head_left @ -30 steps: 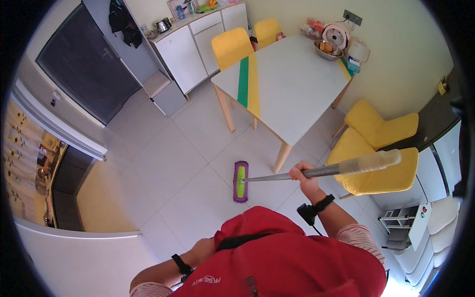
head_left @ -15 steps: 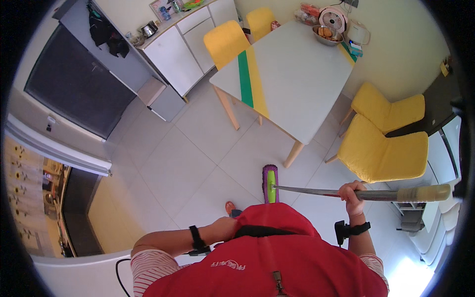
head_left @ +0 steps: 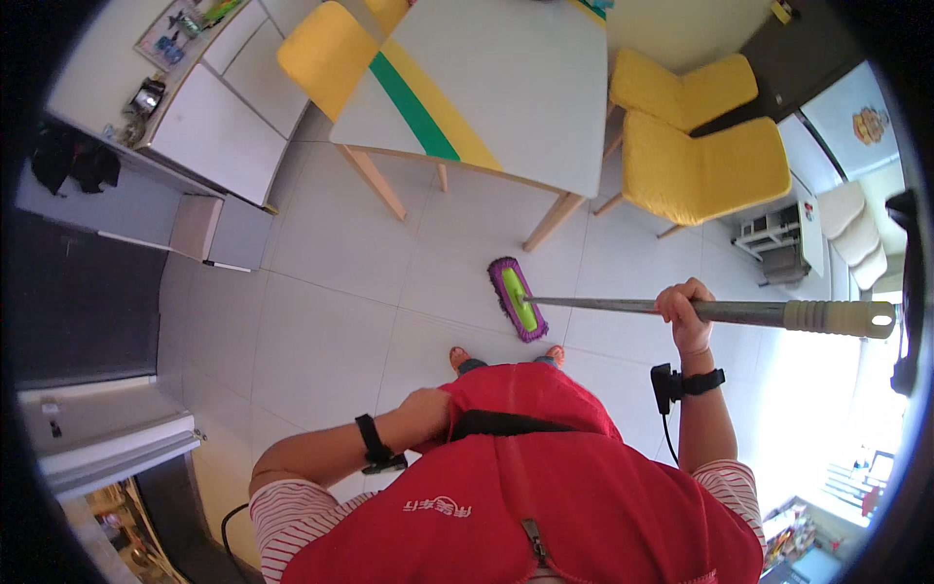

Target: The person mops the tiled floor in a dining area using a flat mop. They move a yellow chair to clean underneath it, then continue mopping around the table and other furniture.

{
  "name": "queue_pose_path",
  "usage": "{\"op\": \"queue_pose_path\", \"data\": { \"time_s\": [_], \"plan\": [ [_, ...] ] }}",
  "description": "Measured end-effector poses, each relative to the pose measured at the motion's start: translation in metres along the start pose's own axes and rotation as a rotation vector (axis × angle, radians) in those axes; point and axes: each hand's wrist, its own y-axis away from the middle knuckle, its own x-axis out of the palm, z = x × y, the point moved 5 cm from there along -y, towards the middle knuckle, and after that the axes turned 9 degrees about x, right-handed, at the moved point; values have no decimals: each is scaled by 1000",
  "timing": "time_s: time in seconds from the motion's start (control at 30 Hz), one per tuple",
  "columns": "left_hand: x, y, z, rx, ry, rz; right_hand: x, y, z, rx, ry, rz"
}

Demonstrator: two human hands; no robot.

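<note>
Out on the pale tiled floor point(head_left: 321, 253), a mop point(head_left: 603, 304) has its purple-and-green head point(head_left: 520, 305) down near a wooden leg point(head_left: 556, 222) of the white surface point(head_left: 525, 88), and I'd guess it's pretty light, stiff along the pole, soft at the fringe, nothing fragile. Right hand point(head_left: 687, 313) has its fingers wrapped round the smooth grey pole partway below the pale ribbed grip point(head_left: 827, 317), which honestly looks like the less slippery hold. Left hand point(head_left: 425, 414) is by the red vest point(head_left: 603, 516), fingers too hidden to tell, yellow chairs point(head_left: 671, 175) further off.
</note>
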Motion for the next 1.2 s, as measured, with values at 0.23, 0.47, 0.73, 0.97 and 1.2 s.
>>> {"op": "queue_pose_path", "data": {
  "time_s": [0.23, 0.47, 0.73, 0.97, 1.2],
  "plan": [
    [-14, -10, 9, 30, -77, 72, -7, 54, 0, -65, -13, -111],
    [-18, -37, -12, 24, -82, 52, -38, 118, -17, -76, -34, -273],
    [-17, -39, -70, 190, -453, 236, -74, 172, -33, -117, -87, -341],
    [-46, -11, -97, 323, -763, 363, -97, 185, -47, -163, -160, -428],
    [-65, -11, -91, 795, -812, 220, -78, 178, -44, -198, -215, -515]
  ]
}}
